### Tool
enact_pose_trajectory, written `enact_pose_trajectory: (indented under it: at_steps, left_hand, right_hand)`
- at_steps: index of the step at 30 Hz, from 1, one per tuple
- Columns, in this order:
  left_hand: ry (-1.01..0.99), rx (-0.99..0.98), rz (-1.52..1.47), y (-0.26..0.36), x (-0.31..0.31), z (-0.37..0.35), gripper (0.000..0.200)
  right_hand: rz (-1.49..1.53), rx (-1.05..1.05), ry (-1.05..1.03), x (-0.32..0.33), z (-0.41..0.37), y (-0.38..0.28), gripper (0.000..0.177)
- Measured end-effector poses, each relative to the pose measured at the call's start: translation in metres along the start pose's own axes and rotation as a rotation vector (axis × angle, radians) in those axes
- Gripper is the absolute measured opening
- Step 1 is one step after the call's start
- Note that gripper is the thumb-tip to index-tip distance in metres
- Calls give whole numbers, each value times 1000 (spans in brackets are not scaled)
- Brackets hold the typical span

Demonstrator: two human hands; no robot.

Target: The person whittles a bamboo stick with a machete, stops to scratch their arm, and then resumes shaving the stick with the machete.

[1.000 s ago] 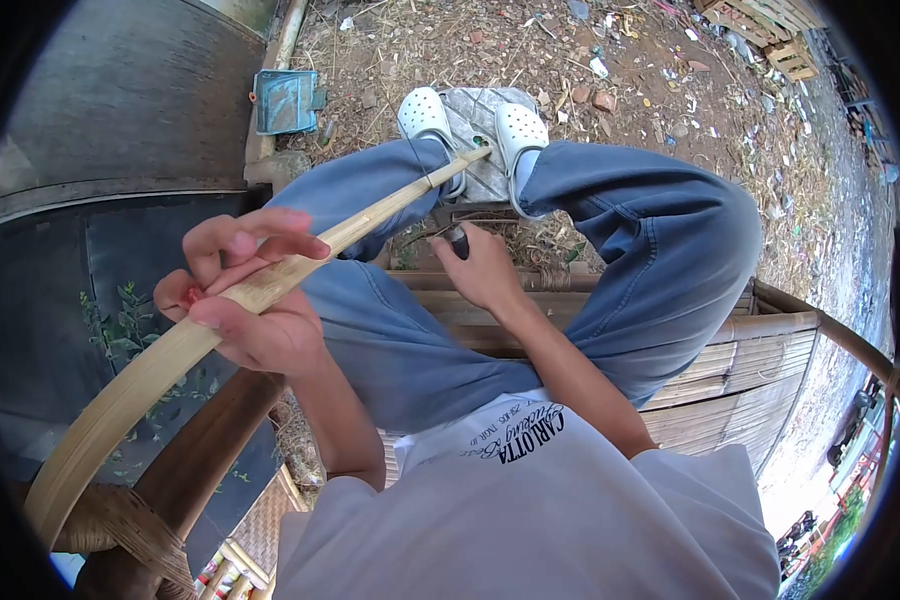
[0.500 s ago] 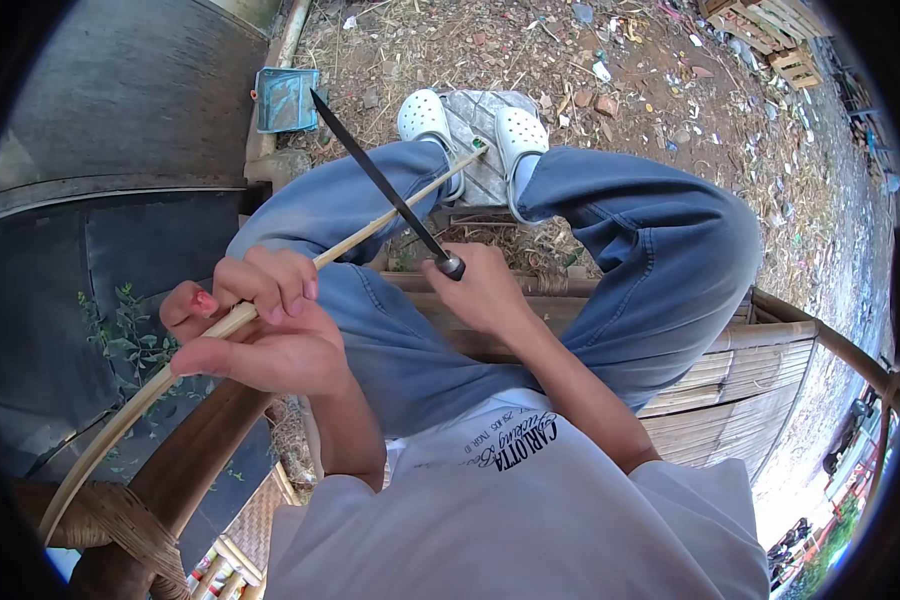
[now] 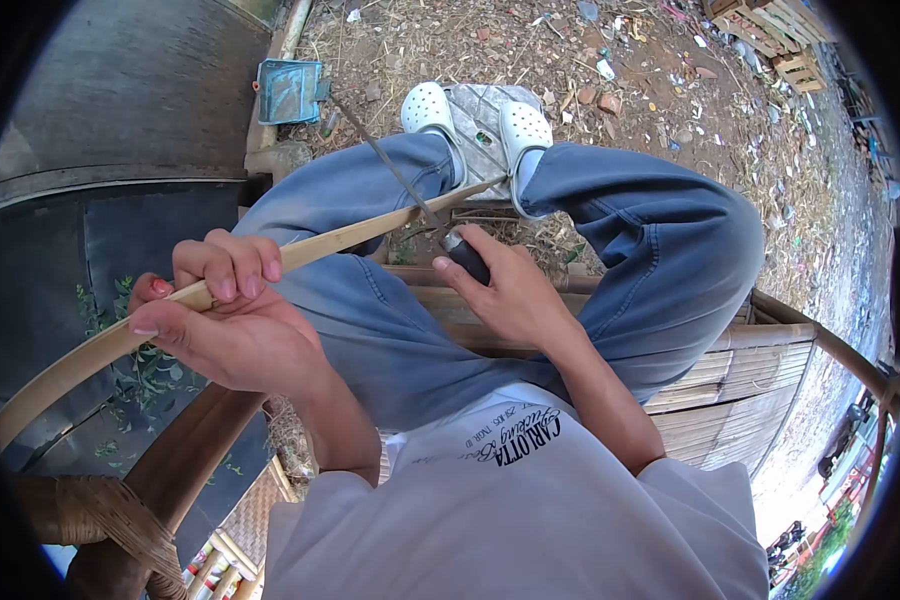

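My left hand (image 3: 235, 310) grips a long, pale bamboo strip (image 3: 345, 236) between thumb and fingers, at the left. The strip curves down to the left edge and narrows toward my feet. There is a red mark on one finger of this hand. My right hand (image 3: 505, 285) is closed around the dark handle of a knife (image 3: 396, 172), right of the left hand. Its long thin blade crosses the strip near the handle and points up and left.
White clogs (image 3: 428, 108) rest on a grey slab (image 3: 480, 150) beyond my knees. A blue dustpan (image 3: 289, 91) lies near the dark wall panels (image 3: 120, 100). Bamboo poles (image 3: 195, 450) stand at lower left, wooden crates (image 3: 760, 25) at upper right. Litter covers the ground.
My left hand has moved left and slightly down, drawing the strip with it. The strip now shows its flat face. My right hand has shifted a little right, and the blade has turned edge-on.
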State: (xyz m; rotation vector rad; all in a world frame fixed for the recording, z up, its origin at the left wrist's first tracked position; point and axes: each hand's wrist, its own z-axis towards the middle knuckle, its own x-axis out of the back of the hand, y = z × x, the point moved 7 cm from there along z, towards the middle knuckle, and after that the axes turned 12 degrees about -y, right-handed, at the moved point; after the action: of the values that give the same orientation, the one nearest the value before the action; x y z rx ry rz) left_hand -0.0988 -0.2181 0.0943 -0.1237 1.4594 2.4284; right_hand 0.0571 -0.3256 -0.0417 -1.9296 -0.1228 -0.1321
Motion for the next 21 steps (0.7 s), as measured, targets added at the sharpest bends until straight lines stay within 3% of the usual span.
enact_pose_trajectory:
  at_steps: [3,6,8,10,12,13,16,19,21]
  left_hand:
    - [2,6,14,-3,0,2,35]
    - [-28,12,13,-3,1,2,37]
    - [-53,18,-9,-3,-3,-1,37]
    - [-82,0,5,0,-13,-6,38]
    - [-71,14,19,-1,-17,-6,38]
    - [-66,-5,24,0,-19,-5,39]
    - [-38,10,34,-2,-14,-2,40]
    - [-85,-15,26,-2,-11,0,38]
    - [-93,3,-9,-5,-9,0,38]
  right_hand:
    - [-80,-97,-80,-7,-3,-4,29]
    - [-217,-75,97,-9,8,37,28]
    - [-138,-325,70,8,17,71,28]
    - [-123,-331,78,4,6,57,27]
    - [-58,-107,63,-9,-2,6,29]
    - [5,-127,48,-12,-3,2,30]
    - [-43,-226,239,-2,22,88,29]
    - [-39,-326,209,1,32,116,28]
    - [-2,-244,169,-8,16,57,27]
